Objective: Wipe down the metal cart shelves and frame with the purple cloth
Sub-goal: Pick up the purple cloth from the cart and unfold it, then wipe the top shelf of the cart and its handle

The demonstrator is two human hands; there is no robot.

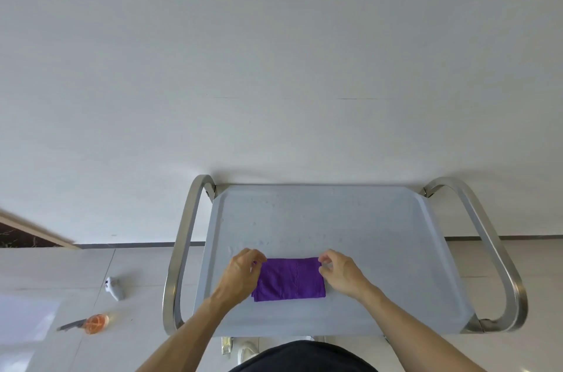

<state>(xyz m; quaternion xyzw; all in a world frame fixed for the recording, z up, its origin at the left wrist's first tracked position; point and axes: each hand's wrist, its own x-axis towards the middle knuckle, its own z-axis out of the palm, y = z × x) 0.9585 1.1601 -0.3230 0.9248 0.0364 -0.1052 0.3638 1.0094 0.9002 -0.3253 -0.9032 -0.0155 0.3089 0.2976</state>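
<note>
A folded purple cloth [289,279] lies flat on the top shelf [380,243] of a metal cart, near its front middle. My left hand [242,272] pinches the cloth's far left corner, fingers curled over the edge. My right hand [341,272] pinches the far right corner the same way. The shelf is pale grey with small water drops across its far half. Curved steel handles frame the cart on the left [179,256] and right [490,253].
A white wall stands right behind the cart. On the tiled floor to the left lie a white handheld controller [114,288] and an orange-handled tool with a dark blade [88,324]. A wooden edge [33,228] shows at far left.
</note>
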